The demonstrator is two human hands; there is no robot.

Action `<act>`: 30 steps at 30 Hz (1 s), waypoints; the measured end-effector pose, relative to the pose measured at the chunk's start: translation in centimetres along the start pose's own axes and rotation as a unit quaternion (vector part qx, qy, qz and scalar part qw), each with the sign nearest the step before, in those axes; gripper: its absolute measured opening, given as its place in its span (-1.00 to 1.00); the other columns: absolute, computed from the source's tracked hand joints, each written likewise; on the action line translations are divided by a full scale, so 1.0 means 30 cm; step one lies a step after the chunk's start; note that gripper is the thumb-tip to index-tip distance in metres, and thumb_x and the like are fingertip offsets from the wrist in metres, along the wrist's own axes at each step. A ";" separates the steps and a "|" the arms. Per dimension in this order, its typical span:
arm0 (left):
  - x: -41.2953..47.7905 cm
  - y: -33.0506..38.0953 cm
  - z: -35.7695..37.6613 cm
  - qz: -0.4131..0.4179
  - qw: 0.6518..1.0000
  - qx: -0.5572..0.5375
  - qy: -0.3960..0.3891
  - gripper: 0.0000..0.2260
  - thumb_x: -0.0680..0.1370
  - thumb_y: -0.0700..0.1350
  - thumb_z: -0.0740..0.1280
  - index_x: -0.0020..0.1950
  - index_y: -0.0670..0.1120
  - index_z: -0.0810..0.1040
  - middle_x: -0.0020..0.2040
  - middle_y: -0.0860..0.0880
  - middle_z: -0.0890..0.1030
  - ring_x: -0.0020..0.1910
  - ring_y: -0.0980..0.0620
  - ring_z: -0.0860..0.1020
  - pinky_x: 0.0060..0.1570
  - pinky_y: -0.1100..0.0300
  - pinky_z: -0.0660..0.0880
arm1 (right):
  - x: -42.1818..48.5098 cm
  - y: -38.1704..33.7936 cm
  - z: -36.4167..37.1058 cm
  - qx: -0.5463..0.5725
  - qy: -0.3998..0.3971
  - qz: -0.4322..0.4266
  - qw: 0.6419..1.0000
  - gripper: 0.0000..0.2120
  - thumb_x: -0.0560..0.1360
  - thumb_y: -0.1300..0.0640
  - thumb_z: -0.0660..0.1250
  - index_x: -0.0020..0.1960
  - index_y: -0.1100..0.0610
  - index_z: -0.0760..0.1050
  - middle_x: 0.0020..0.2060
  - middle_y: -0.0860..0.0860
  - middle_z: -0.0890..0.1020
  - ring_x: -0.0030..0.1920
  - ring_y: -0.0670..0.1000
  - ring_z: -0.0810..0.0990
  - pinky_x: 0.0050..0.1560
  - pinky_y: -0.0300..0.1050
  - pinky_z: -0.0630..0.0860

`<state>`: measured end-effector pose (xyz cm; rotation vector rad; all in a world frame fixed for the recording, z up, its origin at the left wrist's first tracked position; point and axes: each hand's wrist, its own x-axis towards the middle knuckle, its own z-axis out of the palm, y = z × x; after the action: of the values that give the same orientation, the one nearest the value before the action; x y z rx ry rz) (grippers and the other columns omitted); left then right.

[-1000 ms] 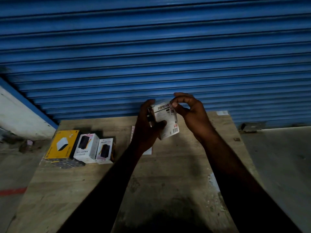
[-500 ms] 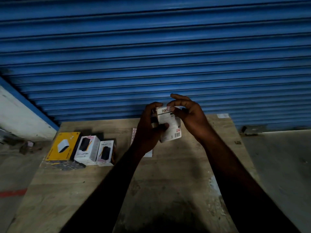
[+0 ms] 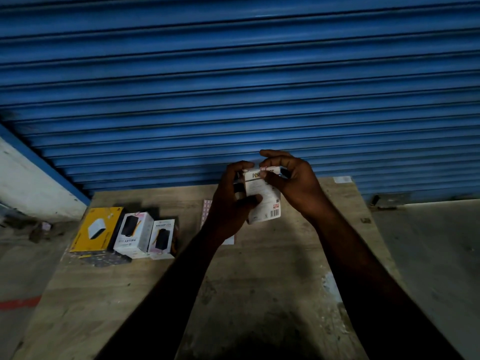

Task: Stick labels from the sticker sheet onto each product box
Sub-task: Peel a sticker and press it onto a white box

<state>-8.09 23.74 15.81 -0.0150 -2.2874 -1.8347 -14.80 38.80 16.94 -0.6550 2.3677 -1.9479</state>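
Above the rough wooden desk [image 3: 259,276], my left hand [image 3: 230,206] grips a glossy white rectangular box [image 3: 263,201] upright while my right hand [image 3: 297,185] pinches a small red-bordered label [image 3: 263,169] against its top edge, the paper sticker sheet [image 3: 206,211] flat on the desk.

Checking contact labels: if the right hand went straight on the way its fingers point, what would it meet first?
The white box gripped by the left hand: the right hand points left at its top edge, thumb seemingly on the small label there. Depth unclear.
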 end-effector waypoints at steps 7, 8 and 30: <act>0.003 -0.006 -0.012 -0.022 1.000 0.005 -0.017 -0.48 0.42 -0.30 0.46 0.26 0.07 0.39 0.14 0.17 0.51 0.13 0.20 0.52 -0.08 0.36 0.55 | -0.011 -0.005 -0.019 0.023 -0.004 0.026 0.999 -0.88 0.43 0.26 0.47 -0.06 0.11 0.65 0.13 -0.05 0.64 0.13 -0.16 0.59 0.04 -0.33 0.50; 0.003 -0.008 -0.014 -0.022 1.000 0.008 -0.020 -0.49 0.42 -0.30 0.46 0.26 0.06 0.39 0.15 0.16 0.51 0.14 0.16 0.52 -0.08 0.36 0.56 | -0.011 -0.010 -0.025 0.021 -0.009 0.024 0.999 -0.89 0.43 0.27 0.47 -0.05 0.16 0.65 0.11 -0.03 0.65 0.11 -0.16 0.60 -0.02 -0.41 0.48; -0.032 -0.038 -0.018 0.043 0.992 0.081 -0.089 -0.46 0.37 -0.35 0.47 0.07 0.24 0.42 0.20 0.03 0.51 0.18 0.07 0.53 0.00 0.10 0.61 | -0.002 -0.033 -0.036 0.193 -0.025 0.291 0.937 -0.53 0.06 0.58 0.34 -0.20 0.12 0.51 -0.26 0.01 0.57 -0.14 0.04 0.58 -0.25 -0.13 0.50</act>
<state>-7.21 23.07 14.66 -0.2585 -2.5071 -1.6607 -14.73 39.70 18.09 0.0243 1.7708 -1.9732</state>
